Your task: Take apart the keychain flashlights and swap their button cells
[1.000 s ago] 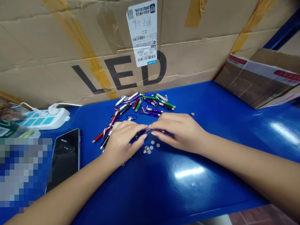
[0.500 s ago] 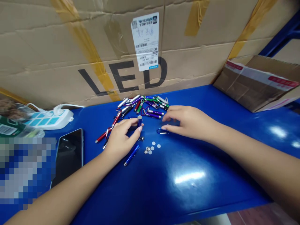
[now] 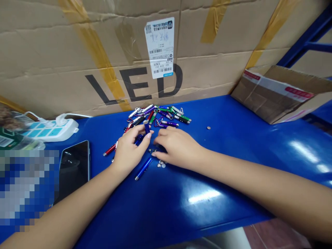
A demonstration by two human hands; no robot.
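Note:
My left hand [image 3: 129, 148] pinches a short blue flashlight barrel [image 3: 147, 126] upright between thumb and fingers. My right hand [image 3: 176, 147] lies palm down over the small silver button cells [image 3: 161, 165], fingertips curled on the blue table beside a small metal part [image 3: 151, 150]; what they pinch, if anything, is hidden. A blue flashlight tube [image 3: 143, 168] lies below my left hand. A pile of coloured keychain flashlights [image 3: 160, 116] sits just behind both hands. One loose button cell [image 3: 208, 128] lies to the right.
A black phone [image 3: 74, 167] lies at the left, with a white power strip [image 3: 50, 130] behind it. A big cardboard box marked LED [image 3: 135, 55] walls the back. A smaller open carton [image 3: 280, 93] stands at the right. The blue table's edge [image 3: 181, 235] runs in front.
My right hand has moved left from the carabiner clip onto the button cells. My left hand still holds the blue barrel, lifted slightly farther back.

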